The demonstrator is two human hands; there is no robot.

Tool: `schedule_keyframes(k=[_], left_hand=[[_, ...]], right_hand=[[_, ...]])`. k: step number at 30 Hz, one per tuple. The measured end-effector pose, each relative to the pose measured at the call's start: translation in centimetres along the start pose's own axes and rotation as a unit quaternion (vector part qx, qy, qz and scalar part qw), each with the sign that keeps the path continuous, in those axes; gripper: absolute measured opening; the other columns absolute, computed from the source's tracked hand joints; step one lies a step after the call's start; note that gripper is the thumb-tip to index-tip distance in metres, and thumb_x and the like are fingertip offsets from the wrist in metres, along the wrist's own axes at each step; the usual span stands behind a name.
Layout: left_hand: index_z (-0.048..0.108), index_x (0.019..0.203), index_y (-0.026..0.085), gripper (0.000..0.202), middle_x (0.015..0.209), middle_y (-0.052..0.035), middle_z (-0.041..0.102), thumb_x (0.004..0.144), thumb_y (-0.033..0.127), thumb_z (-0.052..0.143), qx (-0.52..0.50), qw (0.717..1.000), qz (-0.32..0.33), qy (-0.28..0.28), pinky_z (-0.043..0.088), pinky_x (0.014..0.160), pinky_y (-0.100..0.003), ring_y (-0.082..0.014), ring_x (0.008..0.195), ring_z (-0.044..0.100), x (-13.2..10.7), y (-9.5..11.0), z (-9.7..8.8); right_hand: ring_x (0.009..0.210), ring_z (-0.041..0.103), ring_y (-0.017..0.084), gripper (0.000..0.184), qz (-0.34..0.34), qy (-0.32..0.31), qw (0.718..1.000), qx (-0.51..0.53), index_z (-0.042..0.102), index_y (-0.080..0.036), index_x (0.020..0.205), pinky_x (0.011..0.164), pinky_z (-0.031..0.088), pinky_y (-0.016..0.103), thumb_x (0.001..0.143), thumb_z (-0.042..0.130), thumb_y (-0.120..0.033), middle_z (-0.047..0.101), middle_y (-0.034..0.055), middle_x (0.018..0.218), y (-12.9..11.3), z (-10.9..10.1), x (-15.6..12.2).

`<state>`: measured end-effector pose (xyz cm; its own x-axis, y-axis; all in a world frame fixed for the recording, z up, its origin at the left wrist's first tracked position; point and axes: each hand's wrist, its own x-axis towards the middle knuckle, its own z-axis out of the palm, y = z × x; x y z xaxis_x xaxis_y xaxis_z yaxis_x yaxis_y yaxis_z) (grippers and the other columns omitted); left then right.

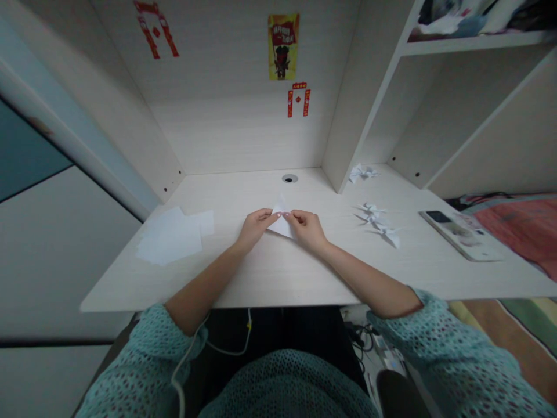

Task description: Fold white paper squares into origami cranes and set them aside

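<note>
A partly folded piece of white paper (281, 226) lies at the middle of the desk, its lower part a triangle with a narrow piece standing up above. My left hand (256, 227) grips its left side, thumb pressed near the centre. From the other side my right hand (307, 226) pinches it, and the two thumb tips almost meet. The fingers behind the paper are partly hidden. Several folded white paper cranes (378, 223) rest to the right of my right hand. Loose white paper sheets (172, 237) are spread in a pile left of my left hand.
More folded paper pieces (362, 172) sit by the upright divider (348, 145). A phone (460, 235) lies at the right, near a red cloth (509, 223). Behind my hands is a round cable hole (290, 178). A white cable (178, 371) hangs across my left sleeve.
</note>
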<state>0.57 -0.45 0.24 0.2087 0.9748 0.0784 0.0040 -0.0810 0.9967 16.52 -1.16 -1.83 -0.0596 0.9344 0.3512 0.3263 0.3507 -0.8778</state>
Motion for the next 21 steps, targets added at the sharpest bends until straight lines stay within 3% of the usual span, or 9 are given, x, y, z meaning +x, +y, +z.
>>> schedule_keyframes(k=[3, 8, 11, 21], left_hand=[[0.068, 0.074, 0.013, 0.033, 0.068, -0.0011, 0.063, 0.063, 0.044, 0.070, -0.003, 1.000, 0.007, 0.022, 0.039, 0.057, -0.022, -0.0128, 0.063, 0.055, -0.1, -0.3, 0.2], [0.071, 0.079, 0.013, 0.037, 0.064, -0.0011, 0.063, 0.062, 0.046, 0.071, -0.011, 0.997, 0.009, 0.070, 0.036, 0.051, -0.022, -0.0116, 0.056, 0.052, -0.3, -0.4, 0.3], [0.071, 0.078, 0.014, 0.037, 0.063, -0.0009, 0.062, 0.062, 0.046, 0.071, -0.017, 0.994, 0.013, 0.102, 0.035, 0.050, -0.022, -0.0114, 0.055, 0.051, -0.2, -0.3, 0.3], [0.070, 0.078, 0.013, 0.038, 0.068, -0.0030, 0.064, 0.059, 0.046, 0.073, -0.100, 0.974, 0.021, 0.202, 0.038, 0.052, -0.022, -0.0117, 0.057, 0.053, 1.0, 0.0, -1.0]], right_hand=[[0.050, 0.036, 0.010, 0.043, -0.024, -0.044, 0.998, -0.033, 0.061, -0.017, 0.065, 0.048, 0.023, 0.024, 0.081, 0.045, -0.054, 0.045, -0.0025, 0.052, -0.4, 0.2, -0.3], [0.048, 0.030, 0.009, 0.049, -0.020, -0.036, 0.999, -0.024, 0.052, -0.017, 0.052, 0.047, 0.020, 0.024, 0.079, 0.046, -0.056, 0.038, -0.0029, 0.049, -0.8, 0.8, -0.6], [0.047, 0.030, 0.009, 0.049, -0.008, -0.041, 0.999, -0.006, 0.054, -0.016, 0.052, 0.046, 0.020, 0.024, 0.078, 0.047, -0.058, 0.040, -0.0026, 0.049, -0.9, 0.9, -0.6], [0.049, 0.047, 0.011, 0.046, 0.017, -0.080, 0.997, 0.014, 0.069, -0.017, 0.067, 0.049, 0.031, 0.023, 0.078, 0.048, -0.056, 0.065, 0.0019, 0.058, -0.6, 0.9, -0.6]])
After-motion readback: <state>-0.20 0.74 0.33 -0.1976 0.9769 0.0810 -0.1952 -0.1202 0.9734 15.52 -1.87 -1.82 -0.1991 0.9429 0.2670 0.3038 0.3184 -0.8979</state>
